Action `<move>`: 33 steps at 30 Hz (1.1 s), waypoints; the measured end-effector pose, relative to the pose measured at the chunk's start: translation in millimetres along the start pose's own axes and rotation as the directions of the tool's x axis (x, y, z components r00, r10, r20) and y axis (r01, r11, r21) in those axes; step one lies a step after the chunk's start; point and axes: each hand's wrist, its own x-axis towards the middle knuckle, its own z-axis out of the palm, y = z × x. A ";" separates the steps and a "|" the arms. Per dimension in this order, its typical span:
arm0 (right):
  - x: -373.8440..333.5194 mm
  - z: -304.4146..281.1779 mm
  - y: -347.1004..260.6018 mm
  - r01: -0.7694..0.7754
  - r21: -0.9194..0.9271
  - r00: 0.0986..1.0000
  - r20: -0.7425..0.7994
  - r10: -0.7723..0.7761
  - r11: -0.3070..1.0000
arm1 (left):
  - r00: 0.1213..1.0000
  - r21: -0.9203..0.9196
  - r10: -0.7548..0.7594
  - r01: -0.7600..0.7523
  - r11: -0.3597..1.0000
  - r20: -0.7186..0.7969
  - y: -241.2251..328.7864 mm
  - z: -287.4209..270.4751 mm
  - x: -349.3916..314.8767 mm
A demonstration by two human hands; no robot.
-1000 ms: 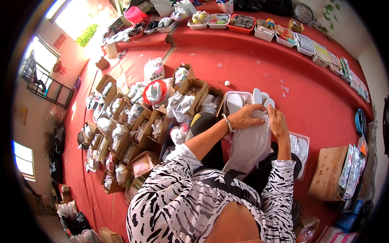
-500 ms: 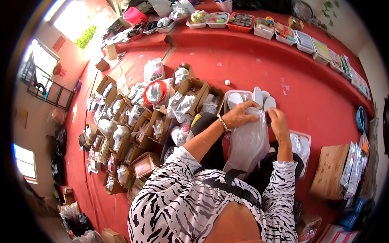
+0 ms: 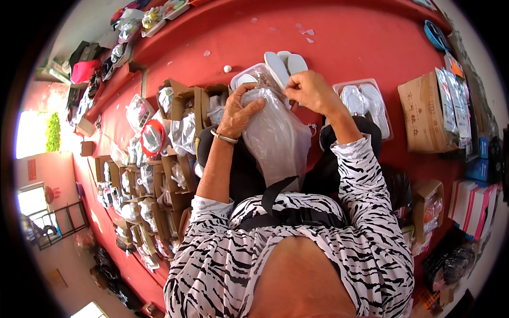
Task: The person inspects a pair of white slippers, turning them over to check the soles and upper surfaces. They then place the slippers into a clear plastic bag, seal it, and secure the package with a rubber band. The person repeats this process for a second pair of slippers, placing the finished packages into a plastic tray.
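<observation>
My left hand [image 3: 241, 111] is closed round the upper part of a clear plastic bag [image 3: 278, 135], thumb on top. The bag hangs down over my lap toward a black waist strap. My right hand [image 3: 315, 93] has its thumb and fingertips pinched together close to the bag's upper right edge; what is between them is too small to make out. Just beyond my hands, white slippers [image 3: 297, 63] lean at the side of a white plastic tray [image 3: 238, 79]. Part of that tray is hidden behind my left hand and the bag.
To the right, another white tray [image 3: 389, 127] holds slippers in clear wrap. Several open cardboard boxes [image 3: 188, 98] of bagged goods crowd the left. A large cardboard carton [image 3: 421, 114] stands at the right on the red floor [image 3: 360, 47]. A blue basket [image 3: 436, 36] lies beyond it.
The view has swung to the right, so the boxes appear farther left. The plastic bag stays in my left hand. My right hand remains pinched beside the bag's upper edge.
</observation>
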 end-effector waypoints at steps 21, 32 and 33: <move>-20.8 20.7 -20.0 0.305 -0.370 0.947 0.024 -0.319 0.877 | 0.997 0.137 0.023 -0.013 0.990 -0.070 -10.2 -5.7 9.0; -22.9 36.4 -20.2 0.147 -0.537 0.959 -0.127 -0.252 0.831 | 0.995 0.176 0.065 -0.050 0.983 -0.077 -0.2 -3.3 -1.6; -22.0 35.5 -18.6 0.172 -0.534 0.957 -0.109 -0.269 0.828 | 0.996 0.176 0.062 -0.049 0.983 -0.069 0.7 -3.1 -2.4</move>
